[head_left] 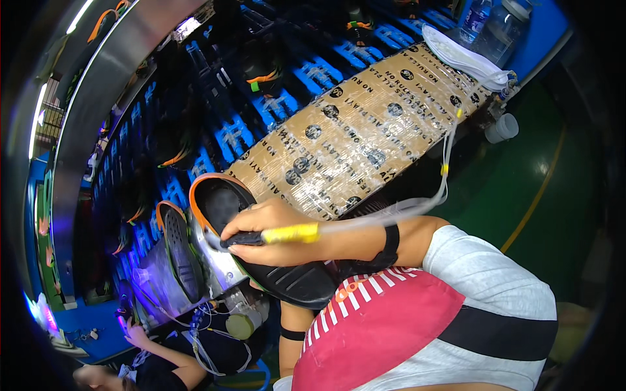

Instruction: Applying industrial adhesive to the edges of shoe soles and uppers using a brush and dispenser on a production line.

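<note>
My right hand (267, 228) is closed round a black pen-like tool (242, 240) with yellow tape (290, 233) at its rear and a clear tube behind it. The tool's tip is blurred and lies over a black shoe sole (297, 281) with an orange rim at its far end. My left forearm (295, 319), with a black band, rises below the sole. The left hand is hidden behind the sole and my right arm. Left of it, a second black sole (182, 251) with an orange edge rests on a grey metal surface (153, 280).
A cardboard-covered board (365, 124) lies at upper right, with a white tray (463, 58) and clear bottles (502, 29) at its end. Beyond run rows of blue racks (231, 137) with shoe parts. Another person's hand (137, 334) is at lower left. Clear hoses (424, 202) cross to my right arm.
</note>
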A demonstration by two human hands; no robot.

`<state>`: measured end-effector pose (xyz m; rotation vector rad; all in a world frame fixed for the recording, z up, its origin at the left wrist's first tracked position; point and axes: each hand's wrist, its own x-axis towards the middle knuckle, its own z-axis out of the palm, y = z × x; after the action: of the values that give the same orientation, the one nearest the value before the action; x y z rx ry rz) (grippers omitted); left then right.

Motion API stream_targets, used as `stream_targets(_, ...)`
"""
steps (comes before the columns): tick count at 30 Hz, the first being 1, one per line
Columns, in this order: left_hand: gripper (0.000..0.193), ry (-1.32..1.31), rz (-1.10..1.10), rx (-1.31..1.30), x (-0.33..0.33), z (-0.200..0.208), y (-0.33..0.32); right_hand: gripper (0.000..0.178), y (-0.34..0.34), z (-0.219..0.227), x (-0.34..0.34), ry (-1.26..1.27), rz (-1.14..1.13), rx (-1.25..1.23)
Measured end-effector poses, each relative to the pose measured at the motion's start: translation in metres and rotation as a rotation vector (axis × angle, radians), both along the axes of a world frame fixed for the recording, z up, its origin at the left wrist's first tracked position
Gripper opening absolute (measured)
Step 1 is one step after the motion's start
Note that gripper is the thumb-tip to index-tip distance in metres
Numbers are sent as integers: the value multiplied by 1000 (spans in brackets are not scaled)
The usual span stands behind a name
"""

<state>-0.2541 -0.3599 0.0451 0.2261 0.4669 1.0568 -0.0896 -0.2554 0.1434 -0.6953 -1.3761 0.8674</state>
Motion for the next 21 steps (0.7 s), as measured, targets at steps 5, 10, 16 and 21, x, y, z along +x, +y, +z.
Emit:
stream_targets(5,93,-1,53,49,2,1,21,17,-4,-3,3,-13,-127,52)
stream_targets(10,93,-5,121,98,2,3,45,23,-8,-2,-12,-220,-143,235)
stream_targets(16,94,-12,173,121,3,12,58,19,-15,2,-4,-8,44,63)
stream_targets(21,95,-47,212,118,9,15,66,19,-20,9,-5,-150,59,70)
